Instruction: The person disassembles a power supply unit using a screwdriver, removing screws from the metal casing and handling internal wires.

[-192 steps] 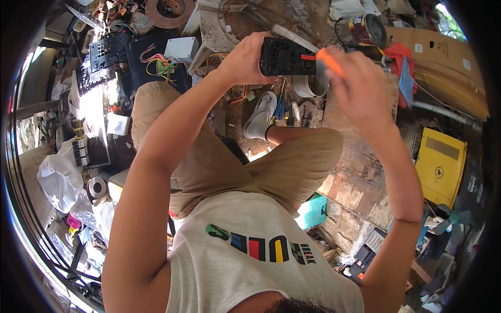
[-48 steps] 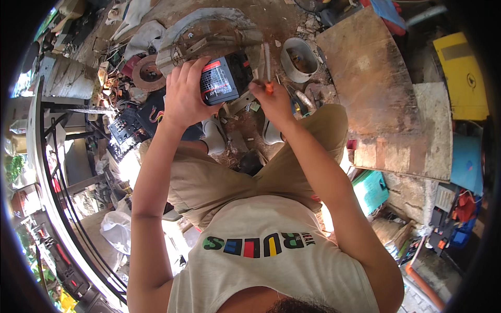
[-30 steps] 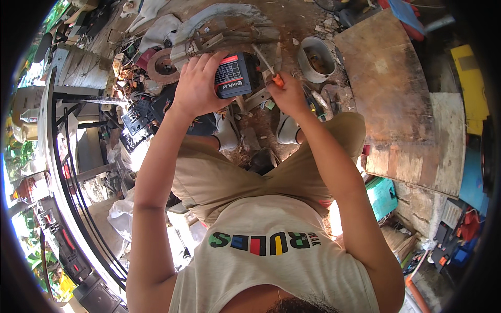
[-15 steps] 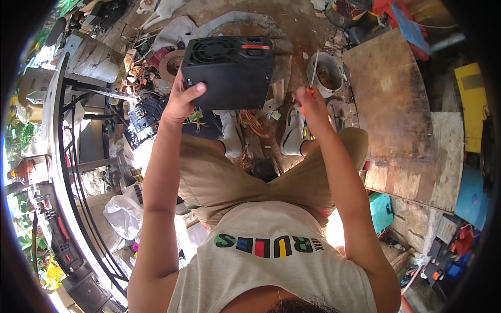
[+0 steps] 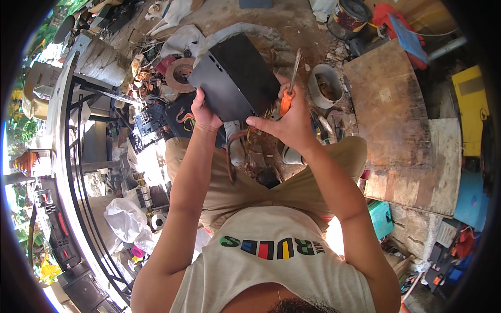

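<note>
A black computer power supply is held tilted between my two hands, above the ground in front of my knees. My left hand grips its left lower edge, thumb on the casing and the other fingers hidden beneath. On the right, my right hand supports the opposite side, with its thumb at the lower corner. That same hand also keeps a screwdriver with an orange handle, its metal shaft pointing away from me. Coloured cables hang from the power supply over my lap.
A pale bucket stands to the right, beside a worn wooden board. On the left runs a metal-framed rack, with loose electronic parts nearby. A dog lies at the far left.
The power supply has been turned, so its fan grille no longer shows. My right hand has moved left onto it, still with the screwdriver. My left hand has shifted right and slightly nearer.
</note>
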### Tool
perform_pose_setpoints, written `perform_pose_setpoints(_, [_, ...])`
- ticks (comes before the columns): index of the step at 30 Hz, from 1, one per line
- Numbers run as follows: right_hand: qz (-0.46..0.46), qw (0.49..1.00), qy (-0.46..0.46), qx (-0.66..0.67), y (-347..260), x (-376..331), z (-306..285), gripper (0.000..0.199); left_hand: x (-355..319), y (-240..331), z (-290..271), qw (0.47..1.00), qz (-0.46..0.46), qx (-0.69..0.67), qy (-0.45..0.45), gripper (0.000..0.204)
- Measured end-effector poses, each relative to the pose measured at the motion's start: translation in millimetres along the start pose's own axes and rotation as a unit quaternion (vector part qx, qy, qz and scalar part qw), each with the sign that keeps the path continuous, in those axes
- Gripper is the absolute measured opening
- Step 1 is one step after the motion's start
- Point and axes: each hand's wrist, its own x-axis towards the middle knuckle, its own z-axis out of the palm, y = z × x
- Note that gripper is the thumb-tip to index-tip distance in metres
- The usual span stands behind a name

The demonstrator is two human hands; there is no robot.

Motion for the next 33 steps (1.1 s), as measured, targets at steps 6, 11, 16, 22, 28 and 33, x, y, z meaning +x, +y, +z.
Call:
perform_pose_setpoints(6, [-0.012,0.999,-0.011,0.051,6.2,4.5,1.9,0.074,0.0,-0.7,8.9,1.0,0.001,0.006,0.011,0.076])
perform_pose_setpoints(11, [-0.048,0.995,0.072,0.041,14.5,8.7,6.0,0.083,4.4,-3.9,9.5,1.0,-0.002,-0.009,0.01,0.074])
perform_pose_setpoints(16, [-0.014,0.999,0.023,0.038,2.0,8.4,-2.1,0.067,6.9,-5.6,15.7,1.0,-0.015,-0.007,0.009,0.081])
perform_pose_setpoints(22, [-0.135,0.965,0.14,-0.174,-2.7,15.3,-1.2,0.066,-11.2,-31.6,58.2,0.986,-0.005,0.134,0.101,0.106])
perform_pose_setpoints(28, [-0.328,0.876,0.049,-0.35,18.2,-7.5,8.9,0.035,-26.6,-44.4,65.3,0.995,-0.091,0.004,-0.027,0.092])
perform_pose_setpoints(33, [-0.341,0.866,-0.006,-0.365,17.8,-31.6,24.2,0.015,-29.8,-51.9,41.4,0.996,-0.091,0.011,0.006,0.089])
